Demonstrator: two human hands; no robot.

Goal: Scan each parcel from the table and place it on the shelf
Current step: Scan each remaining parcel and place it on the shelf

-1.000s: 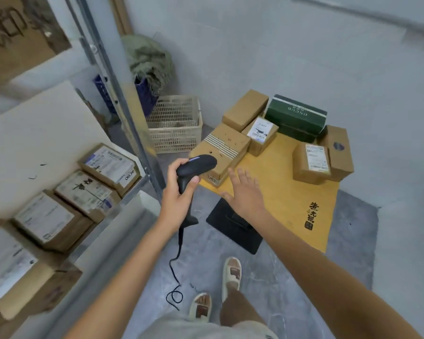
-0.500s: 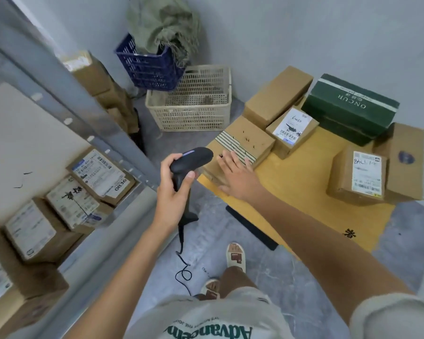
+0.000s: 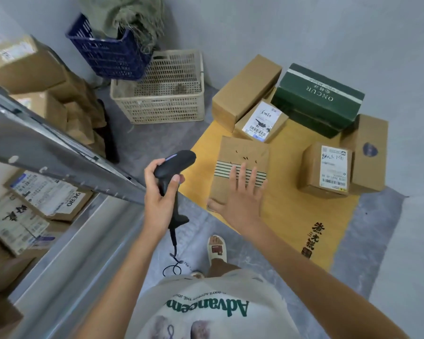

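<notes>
On the yellow wooden table (image 3: 291, 216), the striped cardboard parcel (image 3: 240, 155) sits at nine o'clock, the labelled brown box (image 3: 324, 170) at three, the green carton (image 3: 318, 94) at twelve.

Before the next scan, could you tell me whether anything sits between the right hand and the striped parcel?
Nothing visible does: the right hand already rests flat on the striped parcel at the table edge. The left hand holds the scanner off to the side.
</notes>
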